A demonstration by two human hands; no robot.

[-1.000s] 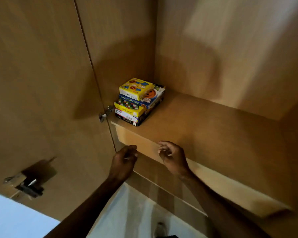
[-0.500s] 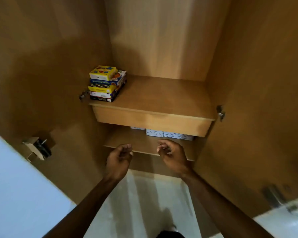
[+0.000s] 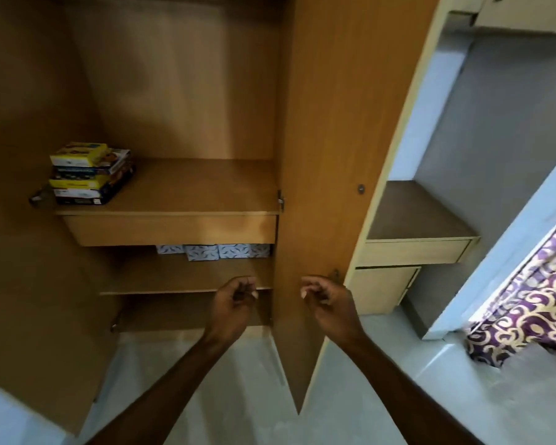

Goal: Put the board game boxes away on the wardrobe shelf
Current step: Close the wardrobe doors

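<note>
Two empty hands: left hand (image 3: 235, 305) at 6 o'clock, right hand (image 3: 329, 301) at 5, fingers (image 3: 245, 284) loosely curled, gripping nothing. Stacked board game boxes (image 3: 87, 175) sit at 9 o'clock on wardrobe shelf (image 3: 193, 187).

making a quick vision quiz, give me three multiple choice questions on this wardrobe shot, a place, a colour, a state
1. Where is the game stack? A) floor B) left end of the upper shelf C) lower shelf
2. What colour is the top box? A) red B) green C) yellow
3. What do the left hand and right hand hold? A) nothing B) a box each C) one box together

1 B: it sits at the shelf's left end. 2 C: its top shows yellow. 3 A: both are curled, empty.
</note>
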